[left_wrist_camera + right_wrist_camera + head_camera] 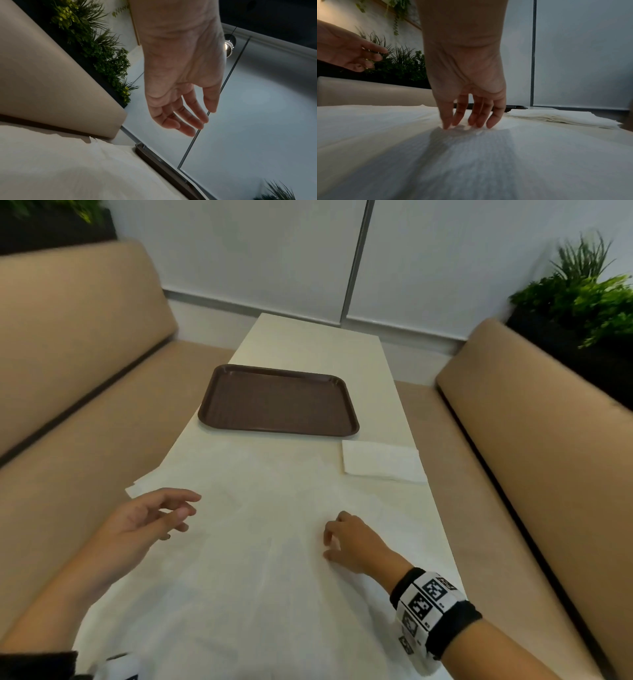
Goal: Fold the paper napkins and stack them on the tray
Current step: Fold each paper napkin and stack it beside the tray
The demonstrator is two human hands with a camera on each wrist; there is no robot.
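Observation:
A large white paper napkin (260, 549) lies spread flat across the near part of the table. My right hand (329, 542) is on its right half, and in the right wrist view its straight fingertips (489, 125) press down on the napkin (471, 155). My left hand (181, 511) hovers over the napkin's left edge with relaxed, spread fingers and holds nothing; the left wrist view shows that hand (193, 121) in the air. A brown tray (277, 402) sits farther back with nothing on it. A stack of folded napkins (382, 460) lies at the tray's near right corner.
The narrow cream table (308, 344) runs between two tan bench seats (85, 344) (534, 422). Green plants (582, 296) stand behind the right backrest. A pale wall closes the far end. The napkin's left corner (137, 487) overhangs the table edge.

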